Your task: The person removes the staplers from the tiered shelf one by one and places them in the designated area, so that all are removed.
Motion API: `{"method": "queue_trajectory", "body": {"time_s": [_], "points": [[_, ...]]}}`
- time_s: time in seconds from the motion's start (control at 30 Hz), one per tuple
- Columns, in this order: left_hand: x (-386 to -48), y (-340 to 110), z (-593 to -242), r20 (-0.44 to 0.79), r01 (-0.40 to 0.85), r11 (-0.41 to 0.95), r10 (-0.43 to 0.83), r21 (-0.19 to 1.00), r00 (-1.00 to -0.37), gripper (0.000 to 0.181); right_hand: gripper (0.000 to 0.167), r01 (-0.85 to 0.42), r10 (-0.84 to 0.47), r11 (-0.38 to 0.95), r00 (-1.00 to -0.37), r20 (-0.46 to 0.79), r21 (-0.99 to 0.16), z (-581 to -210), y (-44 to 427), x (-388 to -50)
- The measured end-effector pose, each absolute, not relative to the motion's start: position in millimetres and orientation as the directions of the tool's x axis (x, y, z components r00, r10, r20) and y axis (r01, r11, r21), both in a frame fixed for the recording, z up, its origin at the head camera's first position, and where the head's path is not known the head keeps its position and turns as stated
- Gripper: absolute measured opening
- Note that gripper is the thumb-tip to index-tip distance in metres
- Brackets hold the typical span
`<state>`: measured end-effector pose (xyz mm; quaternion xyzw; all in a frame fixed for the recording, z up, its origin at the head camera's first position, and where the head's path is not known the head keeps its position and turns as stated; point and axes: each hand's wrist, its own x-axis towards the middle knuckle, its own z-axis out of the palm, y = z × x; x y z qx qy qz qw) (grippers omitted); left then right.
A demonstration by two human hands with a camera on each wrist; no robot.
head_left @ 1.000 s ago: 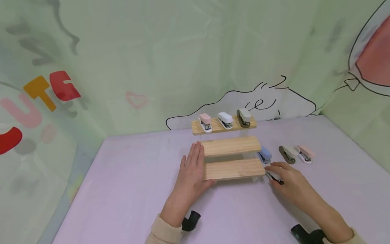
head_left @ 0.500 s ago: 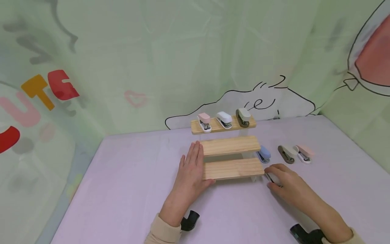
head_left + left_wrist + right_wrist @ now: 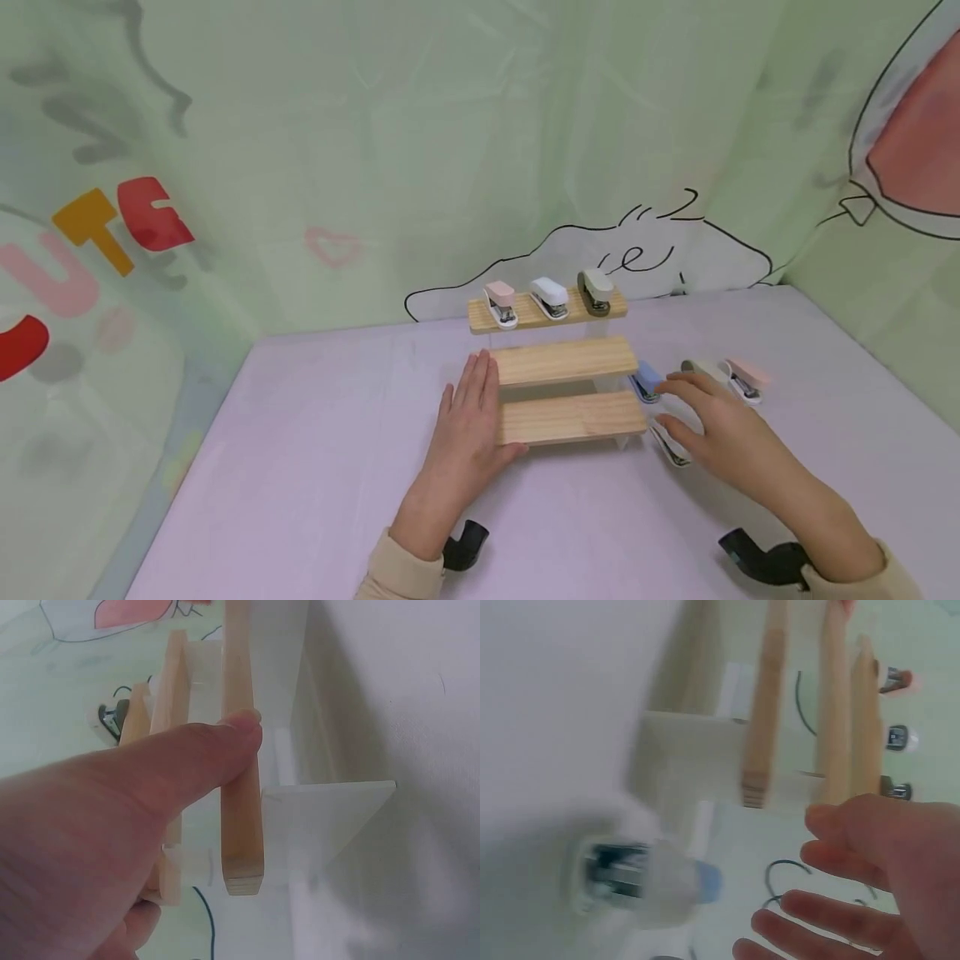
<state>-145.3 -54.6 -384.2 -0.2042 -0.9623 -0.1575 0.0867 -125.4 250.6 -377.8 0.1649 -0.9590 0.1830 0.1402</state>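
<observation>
Head view: nearest, black wrist devices (image 3: 765, 558) and beige cuffs (image 3: 405, 567) at both forearms. Left hand (image 3: 468, 417) against the left end of a stepped wooden rack; fingers straight, thumb spread away from them. Left wrist view puts the thumb tip on the front edge of the lowest board (image 3: 570, 418). Right hand (image 3: 723, 425) raised over a white stapler (image 3: 671, 450), thumb and fingers apart, nothing held. That stapler lies on the lilac tabletop (image 3: 300, 483), just beside the lowest board's right end. Behind it, near the middle board's (image 3: 566, 361) right end, a blue stapler (image 3: 647, 382). Farther right, a grey stapler (image 3: 701, 367), partly hidden by the hand, and a pink stapler (image 3: 746, 379). Top board (image 3: 528, 311): three staplers in a row, pink, white, grey. Farthest, green printed backdrop (image 3: 450, 125).
</observation>
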Motion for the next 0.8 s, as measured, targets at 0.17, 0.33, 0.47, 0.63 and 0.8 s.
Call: {"method": "queue_trajectory", "body": {"time_s": [0.17, 0.33, 0.47, 0.63, 0.8], "points": [[-145.4, -56.1, -384.7, 0.234, 0.423, 0.867, 0.368, 0.262, -0.900, 0.114, 0.034, -0.437, -0.286, 0.863, -0.836, 0.469, -0.254, -353.1, 246.6, -135.5], [-146.1, -56.2, -385.0, 0.245, 0.426, 0.869, 0.369, 0.252, -0.897, 0.114, 0.032, -0.472, -0.289, 0.851, -0.787, 0.544, -0.230, -330.4, 237.7, -145.4], [-146.2, -56.3, -384.4, 0.245, 0.426, 0.870, 0.369, 0.250, -0.897, 0.114, 0.033, -0.501, -0.308, 0.837, -0.762, 0.569, -0.218, -315.1, 229.2, -153.6], [-147.2, -55.8, -384.8, 0.253, 0.425, 0.869, 0.365, 0.252, -0.896, 0.114, 0.032, -0.519, -0.335, 0.830, -0.757, 0.561, -0.205, -299.1, 216.7, -163.7], [-147.8, -55.0, -386.1, 0.250, 0.425, 0.871, 0.367, 0.245, -0.896, 0.115, 0.031, -0.529, -0.352, 0.824, -0.758, 0.549, -0.202, -289.2, 208.0, -172.6]]}}
